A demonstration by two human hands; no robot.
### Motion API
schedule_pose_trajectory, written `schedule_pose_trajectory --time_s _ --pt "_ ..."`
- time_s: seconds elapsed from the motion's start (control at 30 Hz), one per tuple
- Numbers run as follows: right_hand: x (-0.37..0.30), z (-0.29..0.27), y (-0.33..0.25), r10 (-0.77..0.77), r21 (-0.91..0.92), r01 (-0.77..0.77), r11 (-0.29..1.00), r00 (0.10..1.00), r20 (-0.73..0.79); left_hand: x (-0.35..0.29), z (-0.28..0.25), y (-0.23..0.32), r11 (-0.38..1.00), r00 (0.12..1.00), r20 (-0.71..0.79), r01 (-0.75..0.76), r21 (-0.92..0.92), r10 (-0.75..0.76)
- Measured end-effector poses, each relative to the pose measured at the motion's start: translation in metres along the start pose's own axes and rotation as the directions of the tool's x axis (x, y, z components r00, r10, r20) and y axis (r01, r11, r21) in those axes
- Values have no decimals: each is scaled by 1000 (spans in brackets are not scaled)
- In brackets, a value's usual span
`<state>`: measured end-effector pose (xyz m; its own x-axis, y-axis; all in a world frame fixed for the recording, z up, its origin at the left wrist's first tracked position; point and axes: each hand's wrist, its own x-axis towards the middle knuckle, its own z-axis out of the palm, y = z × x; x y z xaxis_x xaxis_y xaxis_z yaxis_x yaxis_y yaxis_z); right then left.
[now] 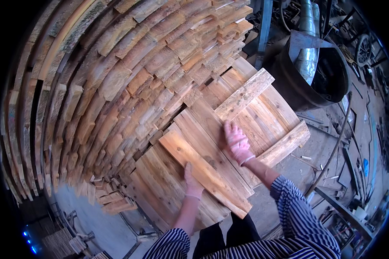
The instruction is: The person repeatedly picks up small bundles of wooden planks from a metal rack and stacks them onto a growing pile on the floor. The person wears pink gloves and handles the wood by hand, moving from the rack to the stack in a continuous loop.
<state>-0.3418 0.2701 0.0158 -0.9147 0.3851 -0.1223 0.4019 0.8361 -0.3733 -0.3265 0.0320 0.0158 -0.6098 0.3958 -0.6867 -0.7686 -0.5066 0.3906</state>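
Observation:
A loose wooden board [205, 172] lies slantwise across a row of planks [149, 170] laid side by side. At its near left edge, my left hand [191, 183] in a pale work glove grips the board, with part of the fingers hidden. My right hand [237, 144], in a pinkish stained glove, is closed with curled fingers over the planks. It is close to the lower end of a short crosspiece [246, 95], and whatever it may hold is hidden. A second crosspiece [285, 144] lies over the planks to the right of that hand.
A tall stack of rough boards [138, 64] rises on the left and far side. Beyond the planks stands a dark metal drum [285, 77] with a silvery duct [307, 56]. Metal bars [343, 213] and scraps lie on the right. Short wood offcuts [114, 200] are piled at lower left.

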Motion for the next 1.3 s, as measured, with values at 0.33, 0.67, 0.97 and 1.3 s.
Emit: schedule_pose_trajectory --time_s 0.33,0.67,0.97,1.3 --pt "-71 -107 -6 -125 436 -39 899 931 342 12 35 -9 745 989 101 -148 650 107" --pt "11 -21 39 -184 162 193 968 980 -71 11 32 -1 -549 982 161 -80 832 101" --pt "0 -8 19 -254 -2 256 967 957 -142 -6 17 15 -350 981 194 -176 920 18" --pt "-17 10 6 -158 -426 29 904 949 -271 -189 -280 163 256 252 -202 -201 946 946"
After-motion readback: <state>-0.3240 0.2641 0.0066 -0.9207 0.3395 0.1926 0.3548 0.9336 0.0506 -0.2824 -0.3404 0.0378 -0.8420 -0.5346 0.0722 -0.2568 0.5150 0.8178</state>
